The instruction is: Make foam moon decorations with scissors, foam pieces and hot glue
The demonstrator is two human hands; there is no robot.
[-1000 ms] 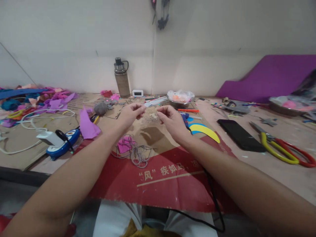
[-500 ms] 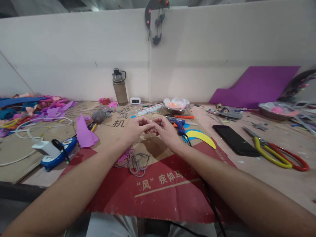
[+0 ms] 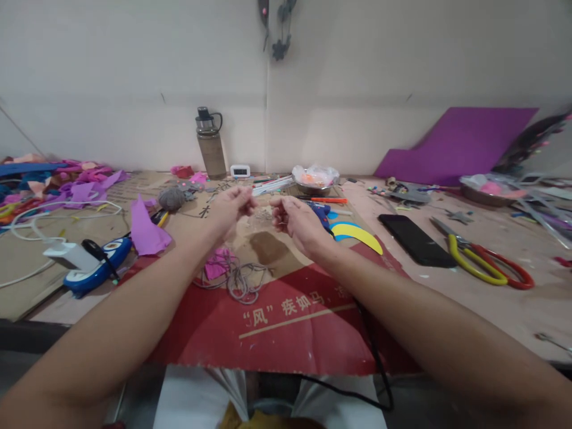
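Note:
Over the middle of the cardboard, my left hand (image 3: 233, 208) is closed, fingertips pinched; anything between them is too small to make out. Facing it a short gap away, my right hand (image 3: 292, 219) has its thumb and fingers curled together, and what they may hold cannot be seen. Below the hands lies a loose tangle of grey cord (image 3: 245, 280) beside a pink piece (image 3: 218, 263). Right behind my right hand are a blue glue gun (image 3: 320, 211), partly hidden, and a yellow crescent (image 3: 357, 234) over a blue one.
Left are a blue power strip (image 3: 105, 262), a purple scrap (image 3: 146, 229) and a grey yarn ball (image 3: 171, 198). A bottle (image 3: 211, 149) and a bowl (image 3: 315, 189) stand at the back. A black phone (image 3: 416, 239) and scissors (image 3: 485, 257) lie right. A black cable (image 3: 378, 357) hangs over the front edge.
My hands, whose fingertips met before, have moved apart, the left one further left and up. The whole view has tilted slightly downward.

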